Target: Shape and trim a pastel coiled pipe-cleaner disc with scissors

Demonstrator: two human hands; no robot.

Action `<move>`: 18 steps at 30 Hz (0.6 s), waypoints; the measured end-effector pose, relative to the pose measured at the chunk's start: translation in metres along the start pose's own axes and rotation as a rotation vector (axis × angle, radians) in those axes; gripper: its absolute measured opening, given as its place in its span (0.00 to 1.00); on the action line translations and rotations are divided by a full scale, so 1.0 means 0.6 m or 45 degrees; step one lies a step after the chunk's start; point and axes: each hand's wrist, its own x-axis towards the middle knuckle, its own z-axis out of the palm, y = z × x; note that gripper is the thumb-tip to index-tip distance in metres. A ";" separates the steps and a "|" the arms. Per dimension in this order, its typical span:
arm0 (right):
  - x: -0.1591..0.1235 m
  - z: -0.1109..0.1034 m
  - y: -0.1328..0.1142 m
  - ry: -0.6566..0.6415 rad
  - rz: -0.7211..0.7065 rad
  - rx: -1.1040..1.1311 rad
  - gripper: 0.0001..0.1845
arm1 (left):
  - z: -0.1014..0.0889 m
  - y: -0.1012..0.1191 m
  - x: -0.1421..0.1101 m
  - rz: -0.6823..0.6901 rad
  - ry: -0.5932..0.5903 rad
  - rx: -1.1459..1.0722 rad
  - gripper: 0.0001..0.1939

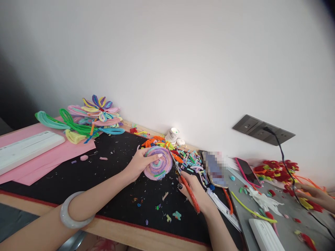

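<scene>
My left hand (140, 162) grips a round, flat coil (158, 170) of fuzzy pipe cleaners in purple, pink, blue and some green. The thumb presses on its face; the other fingers are mostly hidden behind it. In my right hand (192, 188) is a pair of pliers (190, 193) with red-orange handles, my fingers wrapped round them. Their slim metal jaws lie at the coil's upper right edge; whether they touch it I cannot tell. Just beyond is a heap of orange and multicoloured pipe cleaners (157, 139), with short cut pieces (192, 160) to its right.
A black mat (112, 198) carries scattered scraps. Pipe-cleaner flowers (101, 108), pink sheets (65, 157) and a white device (28, 148) lie left. A paper cup (172, 135) stands by the wall. Rightward are phones (247, 170), a cable (284, 164) and another person's hand (314, 195) near red pieces.
</scene>
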 end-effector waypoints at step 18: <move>0.000 -0.001 0.007 0.024 0.028 -0.085 0.21 | -0.002 0.002 0.000 0.043 0.028 0.078 0.16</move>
